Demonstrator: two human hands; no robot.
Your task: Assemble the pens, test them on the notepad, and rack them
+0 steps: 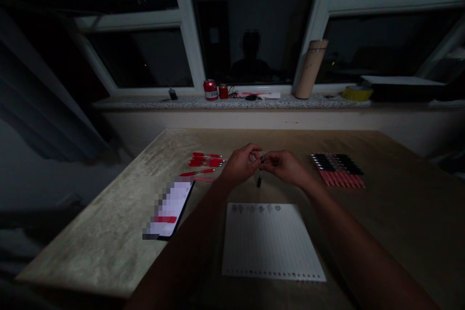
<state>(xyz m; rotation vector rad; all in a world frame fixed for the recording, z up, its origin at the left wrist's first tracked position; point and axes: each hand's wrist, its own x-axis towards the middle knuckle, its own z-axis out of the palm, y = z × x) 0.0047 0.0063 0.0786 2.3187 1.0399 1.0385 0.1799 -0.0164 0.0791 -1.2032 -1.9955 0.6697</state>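
Close together above the far middle of the table, my left hand (241,164) and my right hand (285,167) meet at a slim pen (259,181) with black parts and a paler middle section. Its black lower end points down toward me, while the upper end is pinched between my fingertips. Both hands are closed on it; exactly how each finger grips is too small and dim to tell. Just nearer to me lies a lined notepad sheet (271,244) with small dark drawings along its top edge and punched holes along its near edge.
Several red pens (205,161) lie to the left, above a phone (169,208) with a lit screen. Rightward, black pens (336,162) and pink sticks (341,179) form neat rows. On the windowsill (192,103) stand red cans (210,90), a cardboard tube (311,70) and yellow tape (358,93).
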